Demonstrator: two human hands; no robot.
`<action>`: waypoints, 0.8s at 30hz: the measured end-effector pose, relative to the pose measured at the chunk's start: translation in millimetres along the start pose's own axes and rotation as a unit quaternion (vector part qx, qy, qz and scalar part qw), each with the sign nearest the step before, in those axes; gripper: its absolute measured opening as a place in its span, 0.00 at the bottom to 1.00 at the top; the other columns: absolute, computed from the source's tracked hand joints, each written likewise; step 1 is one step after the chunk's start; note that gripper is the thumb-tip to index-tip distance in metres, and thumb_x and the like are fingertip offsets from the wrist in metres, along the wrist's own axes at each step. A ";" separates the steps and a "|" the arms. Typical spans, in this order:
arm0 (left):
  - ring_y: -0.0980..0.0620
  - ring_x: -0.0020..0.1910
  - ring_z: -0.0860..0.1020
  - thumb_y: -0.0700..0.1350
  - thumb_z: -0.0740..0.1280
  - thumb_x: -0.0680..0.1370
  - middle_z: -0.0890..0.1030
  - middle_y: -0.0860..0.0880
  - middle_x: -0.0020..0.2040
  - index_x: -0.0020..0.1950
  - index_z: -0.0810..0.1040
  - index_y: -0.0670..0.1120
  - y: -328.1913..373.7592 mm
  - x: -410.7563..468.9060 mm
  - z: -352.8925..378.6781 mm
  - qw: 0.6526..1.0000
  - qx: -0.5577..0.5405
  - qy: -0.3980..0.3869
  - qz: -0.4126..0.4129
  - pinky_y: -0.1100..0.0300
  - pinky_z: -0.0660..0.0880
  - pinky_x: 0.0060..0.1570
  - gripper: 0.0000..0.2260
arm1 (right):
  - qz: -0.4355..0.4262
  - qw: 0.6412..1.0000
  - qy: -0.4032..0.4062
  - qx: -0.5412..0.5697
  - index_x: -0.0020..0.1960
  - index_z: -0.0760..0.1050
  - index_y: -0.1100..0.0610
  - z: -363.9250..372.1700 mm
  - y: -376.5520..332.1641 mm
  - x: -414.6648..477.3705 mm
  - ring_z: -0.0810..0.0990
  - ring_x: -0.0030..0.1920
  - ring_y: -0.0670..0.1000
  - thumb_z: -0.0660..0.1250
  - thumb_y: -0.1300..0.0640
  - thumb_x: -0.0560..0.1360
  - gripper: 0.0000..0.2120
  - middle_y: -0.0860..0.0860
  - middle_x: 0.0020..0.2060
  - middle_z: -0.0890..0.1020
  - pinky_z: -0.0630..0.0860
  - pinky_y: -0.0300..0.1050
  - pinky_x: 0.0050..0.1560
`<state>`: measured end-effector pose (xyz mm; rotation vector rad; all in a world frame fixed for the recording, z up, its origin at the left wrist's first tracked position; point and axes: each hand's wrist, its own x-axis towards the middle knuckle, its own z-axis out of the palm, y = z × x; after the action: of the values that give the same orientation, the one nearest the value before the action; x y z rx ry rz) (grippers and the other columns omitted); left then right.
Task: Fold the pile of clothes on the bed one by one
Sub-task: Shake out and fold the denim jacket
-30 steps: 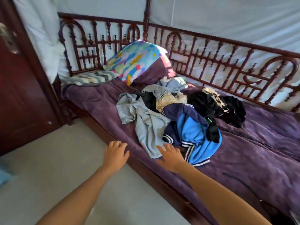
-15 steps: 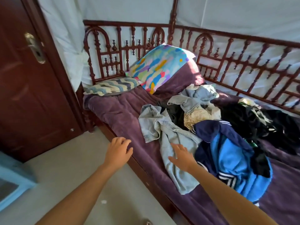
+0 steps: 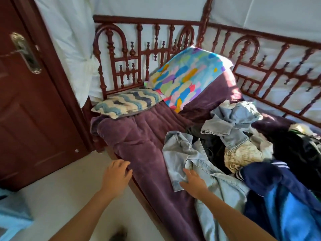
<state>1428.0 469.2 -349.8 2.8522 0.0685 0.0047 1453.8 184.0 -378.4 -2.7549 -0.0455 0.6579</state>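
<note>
Text on clothes (image 3: 224, 181): none can be read; no brand or label shows.
Text on far pillow (image 3: 187, 75): none, only colour patches.
Text on left pillow (image 3: 128, 101): none, only wavy bands.
Signs or numbers on door (image 3: 34, 119): none can be read.

You are seeing one bed (image 3: 142, 146), two pillows (wavy-striped pillow (image 3: 128, 103), multicoloured pillow (image 3: 187, 77)), one pile of clothes (image 3: 224, 148) showing two denim pieces (image 3: 198, 162) (image 3: 234, 122), one blue jacket (image 3: 281, 200) and one cream garment (image 3: 243, 153), with black clothes (image 3: 300, 153) blending beyond counting, plus two hands, your left hand (image 3: 116, 176) and right hand (image 3: 194, 183)
</note>
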 end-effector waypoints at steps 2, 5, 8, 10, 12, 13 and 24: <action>0.48 0.66 0.66 0.51 0.60 0.80 0.71 0.48 0.66 0.68 0.71 0.47 -10.5 37.6 3.6 1.000 -0.014 -0.015 0.024 0.58 0.62 0.65 0.18 | 0.036 0.999 0.002 0.012 0.75 0.54 0.50 2.3 -7.0 15.3 0.63 0.70 0.54 0.60 0.46 0.77 0.29 0.53 0.71 0.61 0.63 0.49 0.65; 0.48 0.65 0.67 0.52 0.60 0.79 0.72 0.49 0.65 0.67 0.72 0.48 -15.2 87.2 8.7 0.996 -0.007 -0.054 0.073 0.56 0.64 0.63 0.18 | 0.104 0.994 0.006 0.041 0.75 0.54 0.49 3.2 -11.5 22.2 0.64 0.69 0.55 0.60 0.47 0.77 0.29 0.53 0.71 0.63 0.63 0.47 0.66; 0.48 0.65 0.68 0.52 0.61 0.79 0.73 0.50 0.64 0.67 0.73 0.48 -6.9 135.9 16.8 0.988 -0.012 -0.071 0.140 0.55 0.67 0.61 0.18 | 0.173 0.982 0.012 0.074 0.75 0.54 0.49 1.7 -9.7 21.8 0.65 0.69 0.56 0.60 0.47 0.77 0.29 0.54 0.69 0.65 0.64 0.45 0.66; 0.47 0.64 0.69 0.52 0.61 0.79 0.74 0.49 0.64 0.66 0.73 0.47 9.2 156.3 28.9 0.979 -0.013 -0.098 0.179 0.55 0.68 0.60 0.18 | 0.219 0.972 0.017 0.082 0.75 0.55 0.51 3.6 -3.2 14.8 0.64 0.70 0.56 0.60 0.46 0.77 0.29 0.55 0.69 0.65 0.64 0.46 0.66; 0.48 0.65 0.68 0.52 0.60 0.79 0.73 0.50 0.65 0.67 0.72 0.48 31.0 160.4 44.9 0.967 -0.010 -0.144 0.210 0.57 0.68 0.60 0.18 | 0.262 0.960 0.013 0.096 0.75 0.54 0.51 10.5 5.7 1.4 0.62 0.71 0.56 0.60 0.48 0.78 0.29 0.54 0.71 0.63 0.63 0.46 0.67; 0.49 0.65 0.67 0.53 0.59 0.79 0.72 0.51 0.65 0.67 0.71 0.49 42.5 159.6 54.5 0.959 -0.007 -0.167 0.228 0.58 0.67 0.59 0.18 | 0.280 0.954 0.011 0.107 0.75 0.53 0.50 14.9 11.3 -5.7 0.62 0.71 0.56 0.60 0.49 0.78 0.30 0.54 0.71 0.63 0.62 0.46 0.67; 0.52 0.68 0.64 0.54 0.57 0.80 0.69 0.53 0.68 0.71 0.65 0.50 145.9 191.2 108.6 0.898 0.039 -0.275 0.342 0.61 0.64 0.64 0.21 | 0.377 0.912 0.034 0.157 0.75 0.53 0.53 2.6 108.4 13.7 0.62 0.70 0.55 0.60 0.53 0.77 0.29 0.53 0.71 0.61 0.66 0.46 0.65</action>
<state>1626.9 307.7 -413.0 2.6737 -1.0563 -0.6574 1460.5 82.9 -419.4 -2.4150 1.0859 0.6606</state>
